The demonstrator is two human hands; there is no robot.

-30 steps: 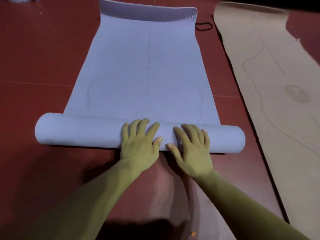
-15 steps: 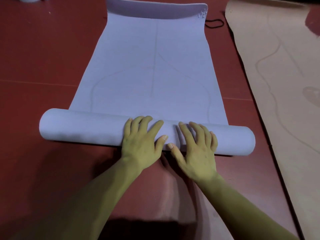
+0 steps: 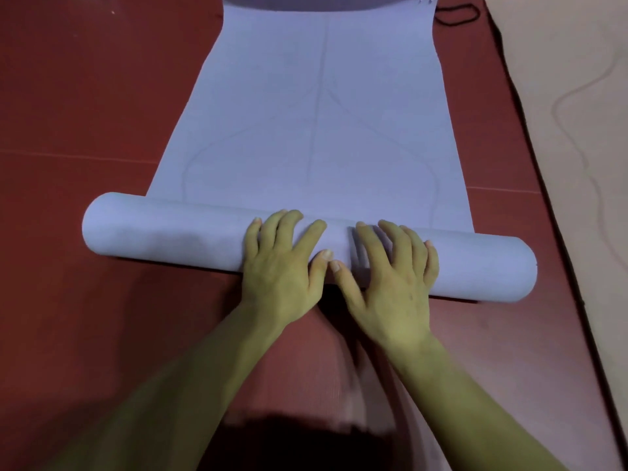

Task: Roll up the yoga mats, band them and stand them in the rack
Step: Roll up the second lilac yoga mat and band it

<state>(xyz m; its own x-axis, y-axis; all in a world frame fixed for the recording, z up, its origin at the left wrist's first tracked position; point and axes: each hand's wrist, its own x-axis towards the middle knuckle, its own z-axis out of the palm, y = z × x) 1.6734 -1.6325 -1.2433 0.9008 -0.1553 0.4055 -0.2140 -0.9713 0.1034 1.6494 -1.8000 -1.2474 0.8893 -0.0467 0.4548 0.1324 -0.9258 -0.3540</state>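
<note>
Hands flat on half-rolled blue mat

The yoga mat is lying on the floor, its unrolled stretch running toward 12 o'clock and its roll lying crosswise at the near end. Both hands are resting on the roll's middle, the left hand at 9 o'clock of the right hand, thumbs just beside each other. A second yoga mat is lying flat at 3 o'clock, apart from the first. A looped cord is lying at 1 o'clock, between the two mats.
</note>
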